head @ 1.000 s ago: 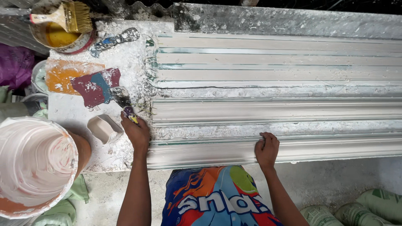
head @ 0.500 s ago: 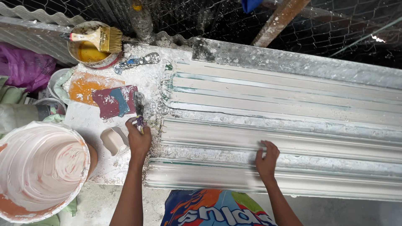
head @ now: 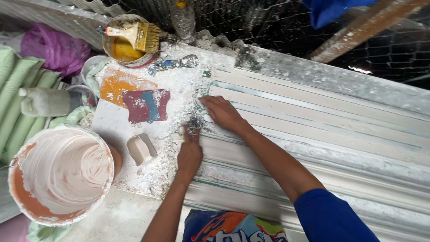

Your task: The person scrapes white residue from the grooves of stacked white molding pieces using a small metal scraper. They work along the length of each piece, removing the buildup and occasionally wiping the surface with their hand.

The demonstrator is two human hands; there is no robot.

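I see the left hand [head: 190,154] resting on the near end of the plaster moulding [head: 322,134], fingers drawn together and pointing away from me, gripping a small tool [head: 194,122] crusted with plaster; how tightly it closes I cannot tell. The right hand [head: 222,113] reaches across from the right, palm down, fingers loosely spread and flat on the moulding's left end, just beyond the left hand's fingertips. The 2 hands lie close together, the right slightly farther from me.

The moulding is a long white strip with stepped ridges and grooves, dusty and rough, running from the hands off to the right. Left of both hands the worktop [head: 117,126] is covered in white crumbs and powder. On it lie flat scrapers [head: 146,105] in dark red and blue, an orange one [head: 117,85], and a small pale moulded block [head: 141,149]. A round bucket [head: 60,172] smeared with smooth pale plaster sits near left. A bowl [head: 123,47] of yellow liquid carries a bristle brush [head: 136,35].
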